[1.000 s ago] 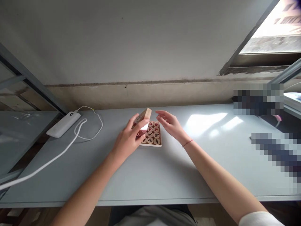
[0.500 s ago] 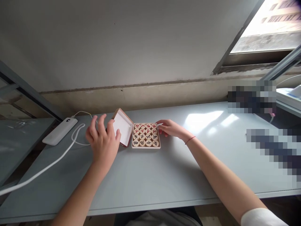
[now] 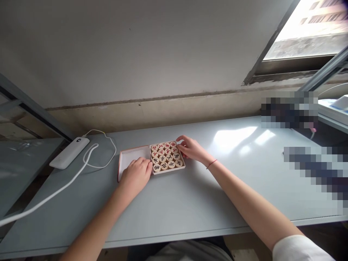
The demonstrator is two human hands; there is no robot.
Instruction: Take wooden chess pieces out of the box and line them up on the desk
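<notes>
on the desk (image 3: 190,203), the box (image 3: 169,170) sits open mid-way along!

its lid (image 3: 131,156) lies pale inside up, right beside the box's left edge. the hands are apart, box between them: left hand (image 3: 137,173) over the lid, fingertips at that edge, right hand (image 3: 191,149) curled around the far right corner. gripping tight? can't tell. inside, round pieces (image 3: 169,157), red rows far, black rows near. and a thin red bracelet (image 3: 211,164), right wrist!
</notes>
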